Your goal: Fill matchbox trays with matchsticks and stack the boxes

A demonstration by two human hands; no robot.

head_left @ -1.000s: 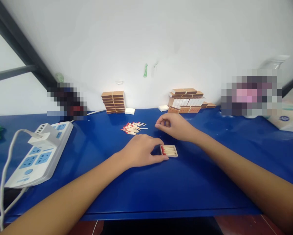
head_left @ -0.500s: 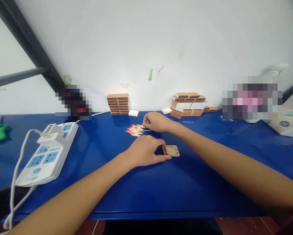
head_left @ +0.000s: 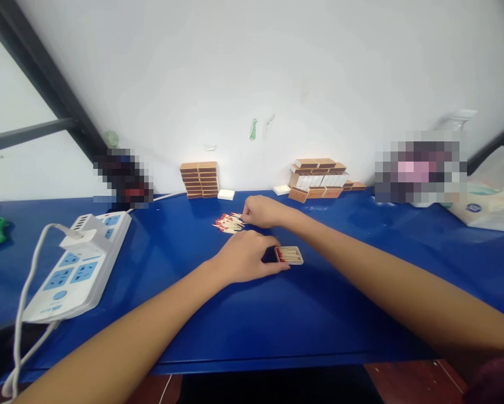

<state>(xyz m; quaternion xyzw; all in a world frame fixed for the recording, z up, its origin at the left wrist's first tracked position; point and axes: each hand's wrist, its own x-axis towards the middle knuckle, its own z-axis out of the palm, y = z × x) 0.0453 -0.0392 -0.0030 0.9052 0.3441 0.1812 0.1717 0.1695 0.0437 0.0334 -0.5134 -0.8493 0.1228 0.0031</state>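
On the blue table, my left hand point(head_left: 249, 257) grips a small white matchbox tray point(head_left: 301, 256), thumb and fingers on its two long sides. Inside the tray lies a row of wooden matches point(head_left: 290, 255), their red heads toward my palm. A loose heap of red-tipped matches point(head_left: 230, 223) lies farther back, beyond my left hand. My right hand point(head_left: 262, 212) reaches over to the right edge of that heap with thumb and fingers pinched together. What the fingertips hold, if anything, is too small to make out.
Two columns of matchboxes point(head_left: 199, 180) stand against the wall, a white tray point(head_left: 226, 194) beside them. Another matchbox stack point(head_left: 319, 179) and white tray point(head_left: 281, 190) are to its right. A power strip point(head_left: 81, 266) with a cable lies left; a tissue pack point(head_left: 482, 205) sits far right.
The view has shifted slightly, so everything sits a little farther left. My right hand's fingertips remain at the heap's right edge, pinched. My left hand keeps its grip on the tray.
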